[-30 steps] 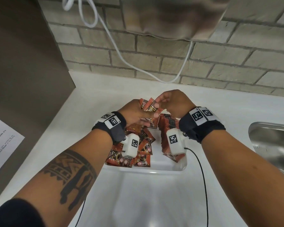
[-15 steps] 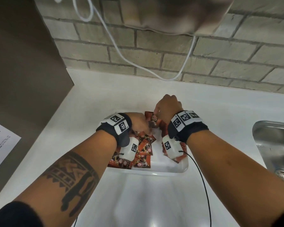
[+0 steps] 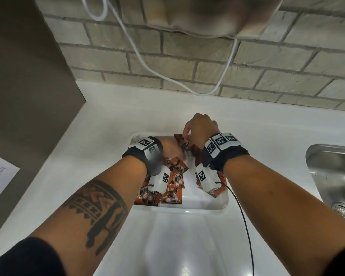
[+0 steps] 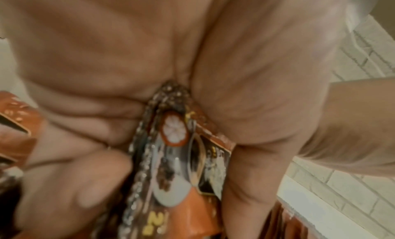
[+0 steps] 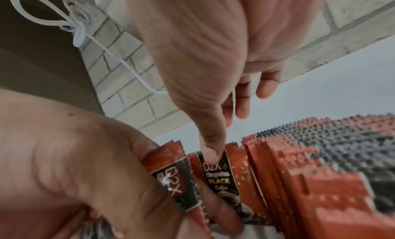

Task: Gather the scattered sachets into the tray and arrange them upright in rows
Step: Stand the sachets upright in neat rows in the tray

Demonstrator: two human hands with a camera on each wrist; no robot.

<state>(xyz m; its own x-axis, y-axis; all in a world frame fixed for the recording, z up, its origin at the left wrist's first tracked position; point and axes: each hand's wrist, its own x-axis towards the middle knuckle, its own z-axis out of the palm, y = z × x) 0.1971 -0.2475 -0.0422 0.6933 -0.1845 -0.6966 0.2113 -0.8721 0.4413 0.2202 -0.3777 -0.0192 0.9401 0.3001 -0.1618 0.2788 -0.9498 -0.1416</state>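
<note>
A paper lies at the counter's 9 o'clock edge, beside a dark panel. Toward the middle sits the white tray, with loose sachets lying flat and overlapping in its left half.

The left hand reaches into the tray from 7 o'clock. Its fingers and thumb are curled round a small bunch of sachets; the left wrist view shows the bunch squeezed between palm and thumb, and the right wrist view shows the bunch gripped beside the row.

The row of sachets stands on edge along the tray's right half, packed face to face, serrated tops up. The right hand hovers over the row's far end, at the tray's 12 o'clock. Its thumb presses the top of the nearest upright sachet; the fingers behind are loosely bent. I cannot tell whether they pinch that sachet from the other side.

A white cable droops across the brick wall at 12 o'clock. A steel sink sits at 3 o'clock.
</note>
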